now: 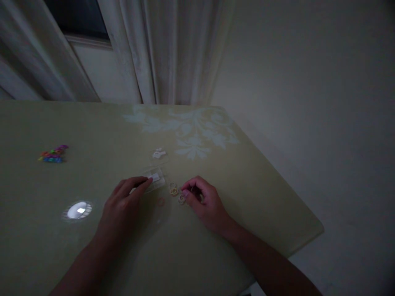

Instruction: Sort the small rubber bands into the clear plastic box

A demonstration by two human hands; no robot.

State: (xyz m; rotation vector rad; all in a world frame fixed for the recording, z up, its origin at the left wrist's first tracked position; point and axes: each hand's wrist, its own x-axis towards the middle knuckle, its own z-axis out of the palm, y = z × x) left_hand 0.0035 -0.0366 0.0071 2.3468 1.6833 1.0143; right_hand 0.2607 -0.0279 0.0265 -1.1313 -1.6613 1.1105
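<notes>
My left hand [123, 201] is closed at a small clear plastic box [159, 181], its thumb and fingertips at a small white piece [154, 177] there. To the right, the thumb and forefinger of my right hand [203, 201] are pinched together; what they hold is too small and dark to name. By those fingertips lie small rings: a yellowish cluster [173, 190] and a pale cluster [182, 199]. A faint reddish ring [161, 201] shows on the table between my hands. Behind the box sit small white pieces [159, 153].
The greenish table [262, 197] has a pale leaf pattern near its far edge, and its right edge slants towards me. Far left is a pile of small colourful pieces [53, 154]. A light reflection shines left of my left hand. Curtains [179, 53] hang behind the table.
</notes>
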